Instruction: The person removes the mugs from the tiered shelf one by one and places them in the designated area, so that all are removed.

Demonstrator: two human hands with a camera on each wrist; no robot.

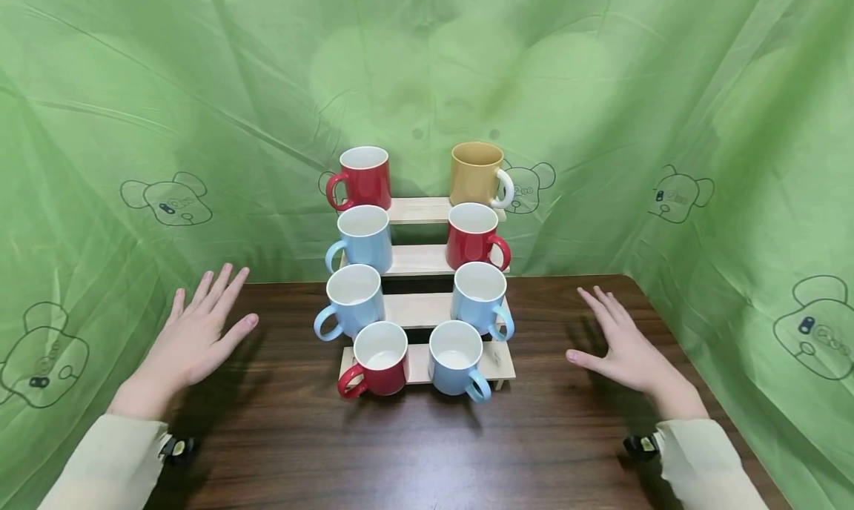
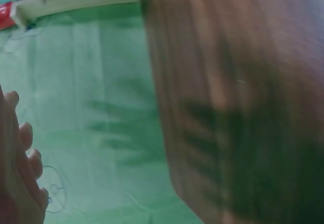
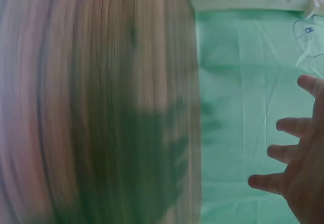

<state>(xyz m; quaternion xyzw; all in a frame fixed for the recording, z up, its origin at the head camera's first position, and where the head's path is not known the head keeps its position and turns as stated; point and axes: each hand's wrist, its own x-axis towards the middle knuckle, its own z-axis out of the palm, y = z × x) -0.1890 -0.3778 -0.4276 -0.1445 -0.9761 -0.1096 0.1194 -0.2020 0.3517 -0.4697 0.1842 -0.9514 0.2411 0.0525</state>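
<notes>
Mugs [image 1: 454,373] stand upright in pairs on the four steps of a wooden rack [image 1: 416,311], between the left hand [image 1: 200,338] and the right hand [image 1: 623,350], well apart from both. The rack's lowest step [image 1: 498,362] bears a red mug [image 1: 388,374] and a light-blue mug [image 1: 448,371]; its middle steps [image 1: 419,260], three more light-blue mugs [image 1: 359,311] and another red mug [image 1: 465,246]; its top step [image 1: 419,210], a third red mug [image 1: 371,185] and a tan mug [image 1: 472,182]. The left hand hovers left of the rack, fingers straight and spread wide. The right hand hovers right of it, fingers extended, thumb well apart. Green cloth [image 1: 267,87] hangs behind the rack and on both sides.
</notes>
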